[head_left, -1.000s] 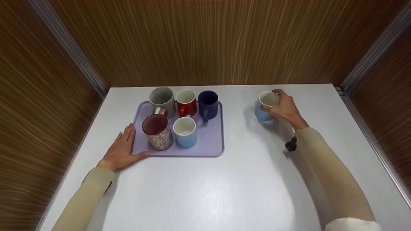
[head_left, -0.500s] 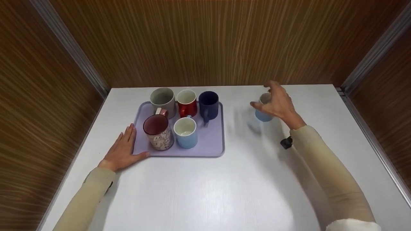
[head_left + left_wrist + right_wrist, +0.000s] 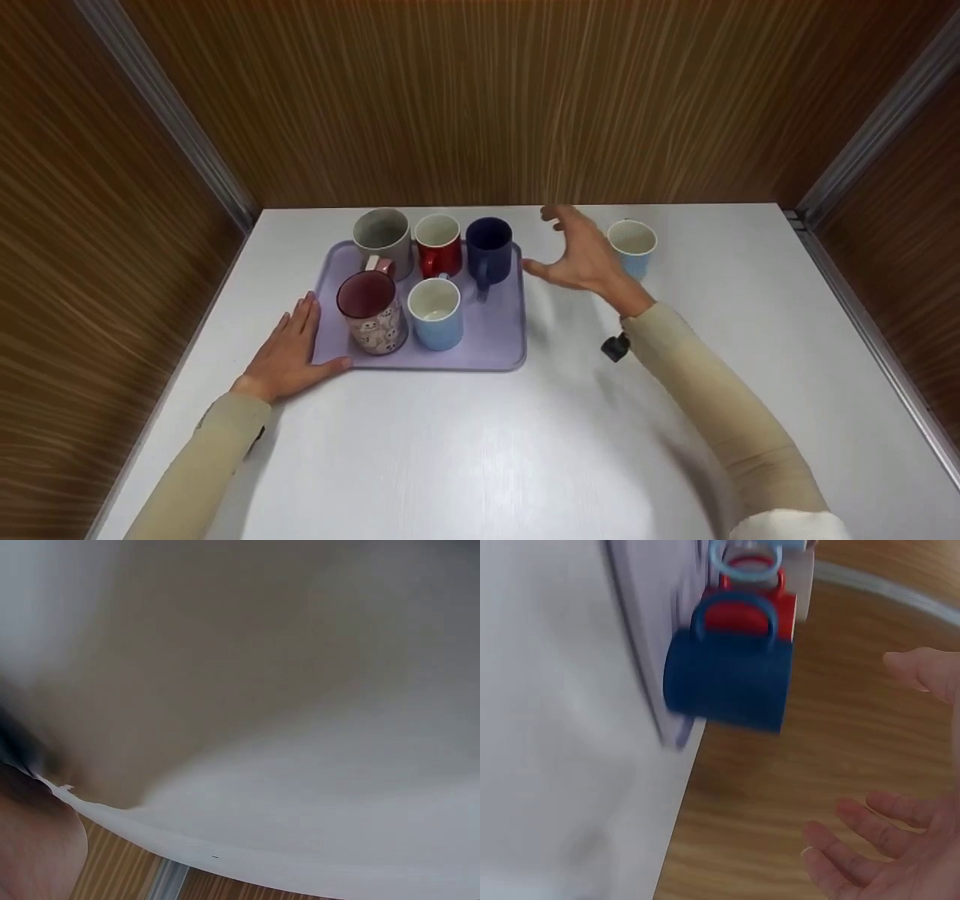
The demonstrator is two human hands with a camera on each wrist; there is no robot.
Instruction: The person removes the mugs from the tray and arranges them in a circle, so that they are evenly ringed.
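The edge of a lavender tray [image 3: 491, 341] lies against the left hand's [image 3: 285, 358] straight fingers, with white tabletop [image 3: 472, 450] opening out on their near side. The right hand [image 3: 589, 259] hovers released, thumb and fingers parted. Just left of that thumb, an upright navy mug [image 3: 496, 259] stands on the tray, handle turned nearward.

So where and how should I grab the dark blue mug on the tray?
I'd grip the dark blue mug round its upper body, coming from the right with your right hand. It stands upright, the red mug sits close on its left, no mug crowds its right, and its handle points toward you.
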